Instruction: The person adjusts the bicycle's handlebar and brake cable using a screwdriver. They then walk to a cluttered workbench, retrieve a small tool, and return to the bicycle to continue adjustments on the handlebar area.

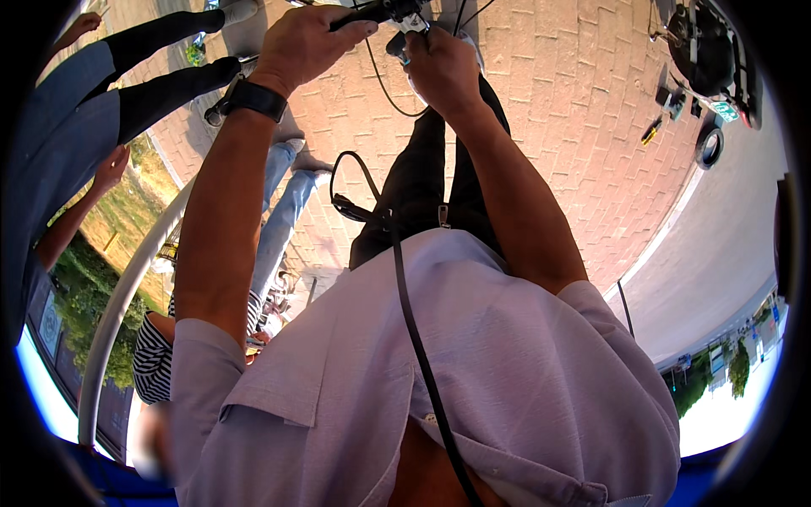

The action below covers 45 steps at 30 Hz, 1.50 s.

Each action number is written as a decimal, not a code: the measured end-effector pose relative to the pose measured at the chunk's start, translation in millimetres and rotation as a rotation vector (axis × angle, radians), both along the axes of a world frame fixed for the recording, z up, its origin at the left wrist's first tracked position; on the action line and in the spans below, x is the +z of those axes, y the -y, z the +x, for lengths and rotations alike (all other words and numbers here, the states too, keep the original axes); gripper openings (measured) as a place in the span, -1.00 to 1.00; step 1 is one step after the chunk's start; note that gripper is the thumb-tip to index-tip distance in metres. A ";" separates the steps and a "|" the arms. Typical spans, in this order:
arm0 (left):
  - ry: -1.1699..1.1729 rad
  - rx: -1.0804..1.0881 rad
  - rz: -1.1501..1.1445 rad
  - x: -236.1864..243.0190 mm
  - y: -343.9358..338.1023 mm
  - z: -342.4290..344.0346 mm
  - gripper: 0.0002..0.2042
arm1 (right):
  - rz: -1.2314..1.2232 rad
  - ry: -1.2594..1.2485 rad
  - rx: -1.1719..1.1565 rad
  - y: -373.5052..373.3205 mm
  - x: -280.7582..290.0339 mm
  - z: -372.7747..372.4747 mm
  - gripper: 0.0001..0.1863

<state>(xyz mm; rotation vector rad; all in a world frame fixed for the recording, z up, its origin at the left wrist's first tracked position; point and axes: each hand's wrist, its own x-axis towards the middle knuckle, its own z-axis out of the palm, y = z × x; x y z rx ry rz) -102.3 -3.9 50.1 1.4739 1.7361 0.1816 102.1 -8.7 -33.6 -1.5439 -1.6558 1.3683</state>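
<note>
My left hand [306, 46], with a watch [258, 103] on the wrist, is closed on a black bar [358, 14] at the top edge, resembling a handlebar, thumb stretched along it. My right hand [442, 69] is closed just below a silver fitting [408, 19] on that bar. What its fingers hold is hidden; a small blue bit shows by them. A thin black cable [380, 84] loops down between my hands. A thicker black strap or cord [405, 313] runs down over my shirt.
People in dark trousers [152, 89], jeans [283, 211] and stripes [152, 355] stand left, beside a curved rail [127, 300]. Brick paving [574, 152] lies below. Right: a black seated vehicle [701, 51], yellow-handled tool [650, 131], tyre [710, 159] and kerb [659, 230] along a road.
</note>
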 end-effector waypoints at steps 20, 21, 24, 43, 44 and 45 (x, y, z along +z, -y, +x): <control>-0.032 -0.011 -0.007 3.5 -0.9 -0.8 -0.62 | 0.071 0.349 0.220 -16.0 21.4 3.6 -0.74; -0.016 -0.013 0.002 2.3 -0.9 -1.0 -0.63 | 0.067 0.347 0.212 -15.7 21.2 2.9 -0.74; 0.015 -0.014 0.009 -0.6 -0.9 -1.6 -0.64 | 0.135 0.428 0.284 -22.2 23.6 7.2 -0.72; 0.019 0.041 -0.041 3.8 -3.8 0.1 -0.62 | 0.049 0.450 0.164 24.9 -24.1 -5.1 -0.66; 0.018 0.051 -0.038 4.2 -3.5 0.8 -0.62 | 0.046 0.444 0.159 26.5 -28.1 -5.9 -0.66; 0.023 0.056 -0.035 2.3 -2.9 -0.1 -0.62 | 0.043 0.440 0.154 27.3 -28.1 -7.3 -0.66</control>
